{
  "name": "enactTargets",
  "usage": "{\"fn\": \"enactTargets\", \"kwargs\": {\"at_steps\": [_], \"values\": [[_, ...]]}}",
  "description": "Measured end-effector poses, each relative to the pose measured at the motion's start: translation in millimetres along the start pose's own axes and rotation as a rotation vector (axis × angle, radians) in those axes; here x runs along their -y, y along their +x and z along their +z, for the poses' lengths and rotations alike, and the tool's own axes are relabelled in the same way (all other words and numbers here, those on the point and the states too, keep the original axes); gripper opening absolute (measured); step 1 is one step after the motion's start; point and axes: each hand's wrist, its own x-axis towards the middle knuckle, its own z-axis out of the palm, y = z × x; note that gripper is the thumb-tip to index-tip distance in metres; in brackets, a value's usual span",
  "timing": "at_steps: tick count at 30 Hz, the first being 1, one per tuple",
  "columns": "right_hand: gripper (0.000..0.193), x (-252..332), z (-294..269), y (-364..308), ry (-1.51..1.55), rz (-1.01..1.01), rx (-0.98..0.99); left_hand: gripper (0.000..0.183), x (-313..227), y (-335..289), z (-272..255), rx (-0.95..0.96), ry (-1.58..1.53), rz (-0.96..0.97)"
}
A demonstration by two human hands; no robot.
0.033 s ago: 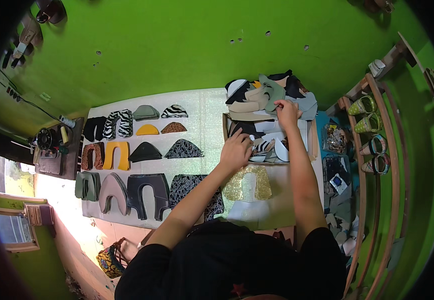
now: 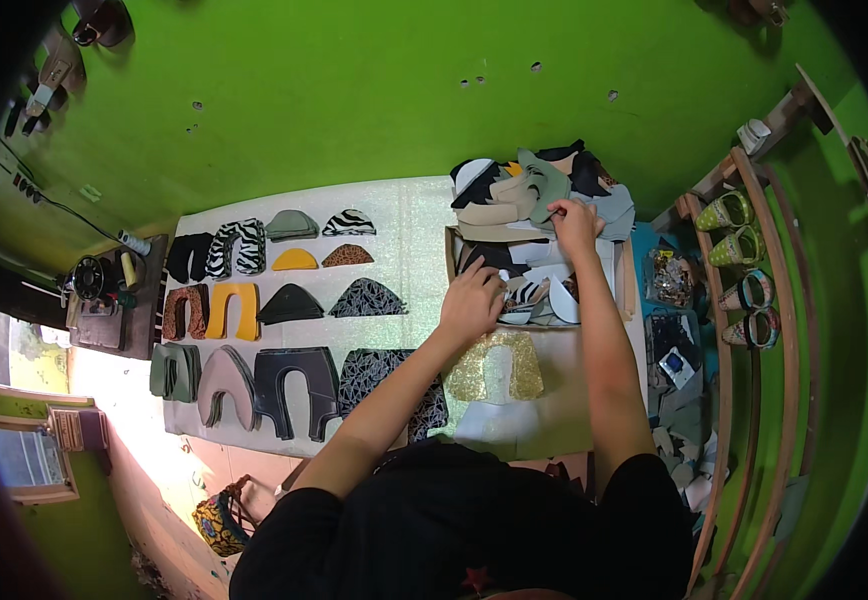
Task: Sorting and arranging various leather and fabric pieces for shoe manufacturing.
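A bright green wall [image 2: 354, 90] is standing behind a pale, glittery table [image 2: 414, 250]. Toward the back right of this table, a grey-green cutout piece [image 2: 548, 188] is leaning over a loose heap of flat pieces, its lower edge meeting the right hand [image 2: 576, 225]. That hand's thumb and fingertips are pinching together on the edge. Just below, the left hand [image 2: 474, 300] is bending over the near left part of a shallow box [image 2: 626, 275], its fingers curving down beside a zebra-striped piece [image 2: 526, 292]; whether they are gripping anything, I cannot tell. A white curved piece [image 2: 563, 300] is lying in the box near the stripes, and a long beige piece [image 2: 494, 215] is resting in the heap behind.

Nearer the person, a gold glitter arch [image 2: 469, 372] is lying flat between the two forearms. On the table's left half, cut shapes are sitting in rows: a yellow arch [image 2: 233, 291], a yellow half-moon [image 2: 295, 260], a dark grey arch [image 2: 296, 358] and others. To the right, a wooden rack [image 2: 749, 180] is holding green dotted sandals [image 2: 724, 213]. At the lower left, a patterned bag [image 2: 218, 525] is resting on the floor.
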Motion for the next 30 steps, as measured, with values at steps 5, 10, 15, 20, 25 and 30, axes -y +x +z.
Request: {"fn": "enactTargets", "kwargs": {"at_steps": [5, 10, 15, 20, 25, 30], "values": [[0.011, 7, -15, 10, 0.102, 0.030, -0.015, 0.021, 3, -2, 2, -0.007, 0.011, 0.005], [0.013, 13, -27, 19, 0.616, 0.086, -0.167, 0.020, 1, -1, 2, 0.012, 0.007, 0.019], [0.015, 36, -48, 8, 1.131, -0.223, -0.202, 0.020, 1, -1, -1, 0.015, -0.045, 0.014], [0.017, 79, -80, -36, 1.382, -0.296, -0.113, 0.029, 2, 9, -18, 0.166, -0.791, -0.312], [0.008, 94, -88, -88, 1.607, -0.233, 0.017, 0.055, -3, 13, -52, 0.224, -1.583, -0.493], [0.011, 115, -78, -140, 1.402, -0.205, 0.192, 0.054, -11, 2, -81, 0.031, -1.974, -0.445]]}}
